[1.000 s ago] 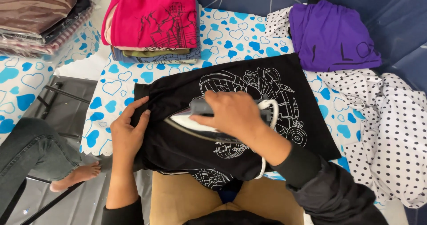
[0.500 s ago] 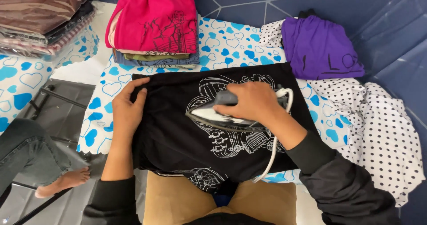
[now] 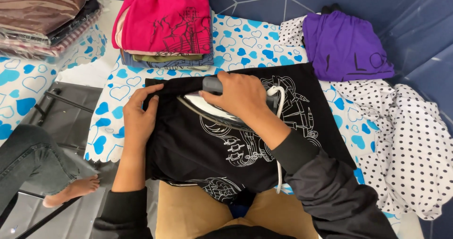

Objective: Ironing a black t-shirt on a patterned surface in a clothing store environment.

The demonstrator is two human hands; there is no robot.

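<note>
Black cotton, printed with a white line drawing, covers the middle of the worktop (image 3: 245, 45), whose cover is white with blue hearts. This black T-shirt (image 3: 198, 149) lies flat, its near edge hanging over the front of the worktop at 6 o'clock, just above the person's tan trousers (image 3: 188, 213).

The right hand (image 3: 238, 97), in a dark sleeve, is clenched around the grey handle of a clothes iron (image 3: 212, 107), whose shiny soleplate rests on the shirt near its far edge, at about 12 o'clock from the shirt's centre. A white cord (image 3: 279, 140) loops from the iron's back end and runs down across the print toward 6 o'clock.

The left hand (image 3: 140, 118) lies flat and released, palm down on the shirt's left part at 9 o'clock from the iron, fingertips touching the far hem just beside the iron's tip.

Beyond the shirt, at 12 o'clock, stands a stack of folded clothes topped by a pink garment (image 3: 165, 14). A folded purple garment (image 3: 344, 45) lies at 2 o'clock, and a white cloth with black dots (image 3: 406, 144) spreads at 3 o'clock. Brown and striped folded clothes (image 3: 42, 12) are piled at 10 o'clock. Another person's bare foot (image 3: 71, 192) and grey trouser leg show on the floor at 8 o'clock.
</note>
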